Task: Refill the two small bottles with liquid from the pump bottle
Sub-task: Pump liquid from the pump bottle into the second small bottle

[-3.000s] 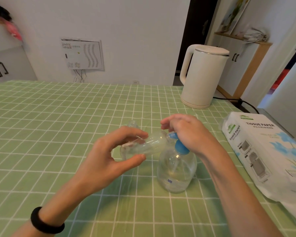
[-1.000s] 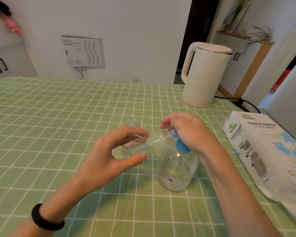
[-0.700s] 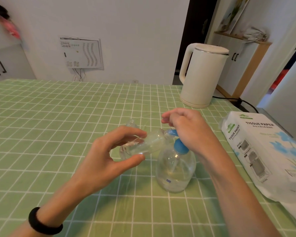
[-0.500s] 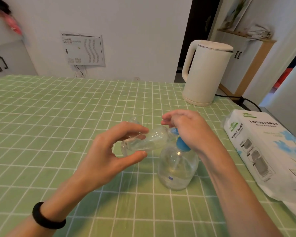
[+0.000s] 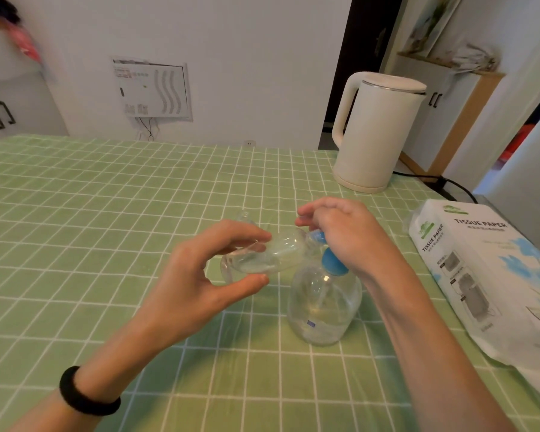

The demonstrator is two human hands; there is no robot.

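Pinching the small clear plastic bottle (image 5: 262, 258) on its side in the left hand (image 5: 197, 285) grip, mouth at the spout of the clear round pump bottle (image 5: 325, 307); curling the right hand (image 5: 349, 241) over its pump head. Likely light, thin-walled, slippery: holding mid-body, gently.

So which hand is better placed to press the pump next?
Probably the right. The right hand sits on the blue head of the pump bottle, while the left hand grips the small bottle tilted on its side, mouth at the spout.
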